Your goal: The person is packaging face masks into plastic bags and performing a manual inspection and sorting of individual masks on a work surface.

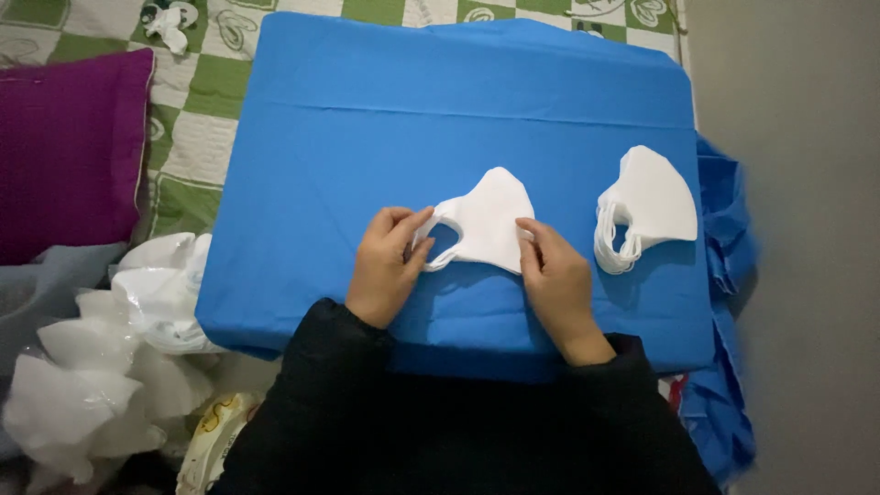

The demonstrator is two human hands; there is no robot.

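At the far left, around nine o'clock of the view, a square purple fabric cushion lies on a green-and-white checked quilt. Below it, toward seven o'clock, a loose heap of white folded face masks spills beside the work surface. That surface is a flat board covered in smooth blue cloth, filling the middle of the view.

The left hand rests on the blue cloth with its thumb and forefinger pinched together on the ear loop at the left end of a single white folded fabric face mask. This mask lies flat at the centre of the cloth, its curved nose edge pointing toward twelve o'clock. From the left hand, the mask body sits at about two o'clock; from the right hand it sits at about eleven o'clock. The right hand's fingertips press closed on the mask's right lower edge.

The mask looks very light, thin and limp, likely to flop or crease if lifted by one corner, and not slippery on cloth. It is best taken by its edges or loop, as both hands do.

Further right, at three o'clock, a neat stack of white folded face masks sits well apart from the hands, near the cloth's right edge, beside a grey wall.
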